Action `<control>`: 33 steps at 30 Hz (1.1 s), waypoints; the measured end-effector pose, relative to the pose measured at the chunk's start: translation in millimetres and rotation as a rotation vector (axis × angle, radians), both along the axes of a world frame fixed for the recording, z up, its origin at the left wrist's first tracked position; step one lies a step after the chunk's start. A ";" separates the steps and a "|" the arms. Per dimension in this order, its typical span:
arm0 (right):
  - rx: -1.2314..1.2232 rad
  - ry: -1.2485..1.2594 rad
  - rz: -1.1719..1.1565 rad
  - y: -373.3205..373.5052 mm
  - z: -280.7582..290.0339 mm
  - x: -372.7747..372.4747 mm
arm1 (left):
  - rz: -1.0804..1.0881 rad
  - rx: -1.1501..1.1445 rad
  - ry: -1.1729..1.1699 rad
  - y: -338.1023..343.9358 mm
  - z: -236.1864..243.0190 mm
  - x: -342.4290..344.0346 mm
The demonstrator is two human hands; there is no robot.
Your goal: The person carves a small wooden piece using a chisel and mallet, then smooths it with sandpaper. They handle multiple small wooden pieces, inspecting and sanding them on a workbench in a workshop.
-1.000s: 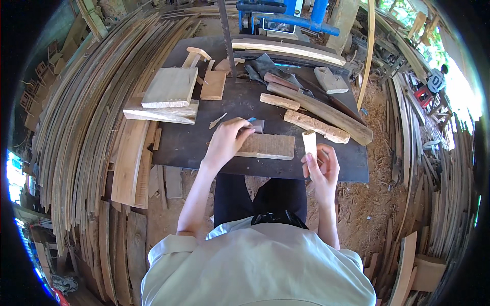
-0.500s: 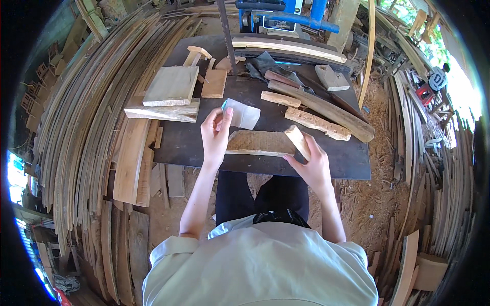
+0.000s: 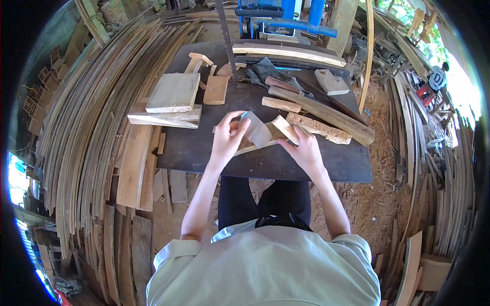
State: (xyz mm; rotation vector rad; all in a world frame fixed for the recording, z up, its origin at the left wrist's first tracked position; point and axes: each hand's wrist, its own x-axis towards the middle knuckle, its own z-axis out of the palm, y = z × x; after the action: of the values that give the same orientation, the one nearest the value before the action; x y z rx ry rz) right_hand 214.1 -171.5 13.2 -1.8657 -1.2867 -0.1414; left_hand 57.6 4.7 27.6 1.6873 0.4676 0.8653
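Observation:
My left hand (image 3: 226,138) pinches a small pale grey sheet (image 3: 259,133), which looks like sandpaper with a blue-green edge near my fingertips. Closed around a short, light wooden block (image 3: 286,129) is my right hand (image 3: 305,151), tilting the block toward the sheet. Sheet and block are close together; I cannot tell whether they touch. Below them a longer board (image 3: 255,148) with a rough edge lies on the dark table (image 3: 311,168), largely covered by the sheet and the block.
Wooden offcuts (image 3: 319,127) and a thick round-edged bar (image 3: 326,115) lie right. Flat boards (image 3: 173,93) are stacked left. A thin saw blade (image 3: 227,43) stands upright at the back, before a blue machine (image 3: 293,20). Long planks (image 3: 97,117) fill the left floor.
My left hand has moved right and slightly nearer, bringing the sheet toward the wooden block. My right hand has shifted a little left with the block. The board below now lies at a slant.

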 end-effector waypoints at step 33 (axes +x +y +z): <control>-0.010 0.216 0.262 -22.5 72.2 7.4 | -0.192 0.731 0.274 1.2 -7.3 -1.2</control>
State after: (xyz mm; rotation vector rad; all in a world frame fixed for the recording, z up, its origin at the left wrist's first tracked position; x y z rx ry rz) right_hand 221.5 -194.0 85.3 -1.6511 -1.3658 0.2005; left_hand 56.5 5.9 20.3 2.4962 0.1608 0.7032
